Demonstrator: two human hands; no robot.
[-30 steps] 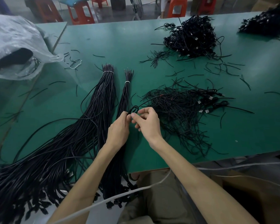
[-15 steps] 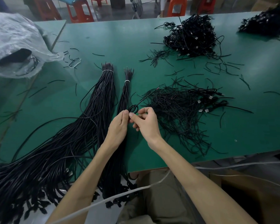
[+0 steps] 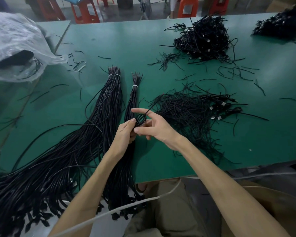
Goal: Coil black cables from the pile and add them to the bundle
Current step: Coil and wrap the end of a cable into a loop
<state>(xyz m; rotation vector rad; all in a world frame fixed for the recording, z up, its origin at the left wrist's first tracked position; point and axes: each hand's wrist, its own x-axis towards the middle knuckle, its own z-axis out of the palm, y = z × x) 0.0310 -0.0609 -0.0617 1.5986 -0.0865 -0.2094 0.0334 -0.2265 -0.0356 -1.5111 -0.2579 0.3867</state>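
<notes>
Gripping coiled cable (image 3: 140,119), left hand (image 3: 124,135); right hand (image 3: 159,129) splayed alongside.

I see a green bench (image 3: 143,48), black cables (image 3: 186,113) with silver plugs at centre right, white ties (image 3: 114,75) on black bundles (image 3: 109,103), and orange stools (image 3: 85,11) along the top.

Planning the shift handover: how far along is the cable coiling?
Done: a thick bundle and a thin bundle lie tied. In hand: the left hand grips a small coil, with its tail running over the open right hand; it is not yet added to a bundle. Left: a big loose pile beside the right hand, so probably most of the job.
</notes>
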